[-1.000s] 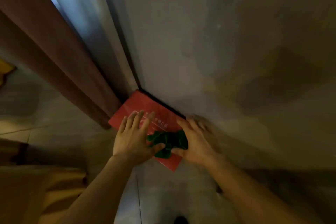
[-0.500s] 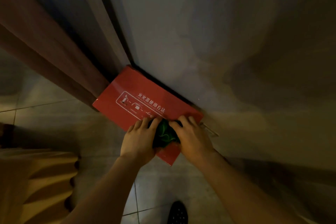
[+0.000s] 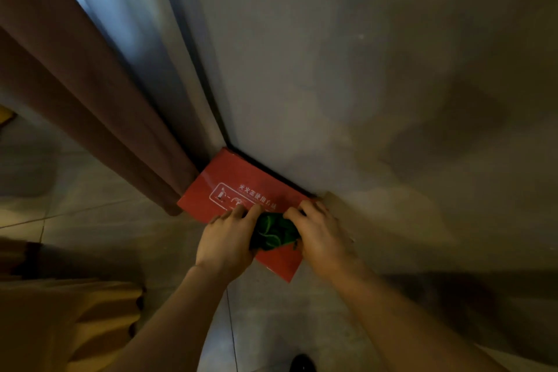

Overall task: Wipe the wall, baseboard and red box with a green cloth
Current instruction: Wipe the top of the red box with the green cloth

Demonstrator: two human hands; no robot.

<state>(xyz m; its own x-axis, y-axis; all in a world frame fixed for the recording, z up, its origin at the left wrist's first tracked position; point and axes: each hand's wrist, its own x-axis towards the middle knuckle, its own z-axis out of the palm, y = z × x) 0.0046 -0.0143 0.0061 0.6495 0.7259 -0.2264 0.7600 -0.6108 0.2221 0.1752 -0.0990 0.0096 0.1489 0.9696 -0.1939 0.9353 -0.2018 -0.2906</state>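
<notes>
My left hand (image 3: 225, 240) and right hand (image 3: 321, 235) curl their fingers (image 3: 241, 214) around the bunched green cloth (image 3: 273, 232), pressing it onto the red box (image 3: 238, 187). The box has white writing and sits on the floor (image 3: 99, 220), tight against the grey wall (image 3: 332, 69) and the brown curtain (image 3: 90, 118). There is open floor on my side.

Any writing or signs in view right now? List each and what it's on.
Red box, white heading on its top: reads roughly "灭火器使用方法", blurred, so not certain.
Red box, white framed pictograms under the heading: a small figure and arrows, too blurred to read; partly hidden by the left hand.
Nothing else bears text.
</notes>
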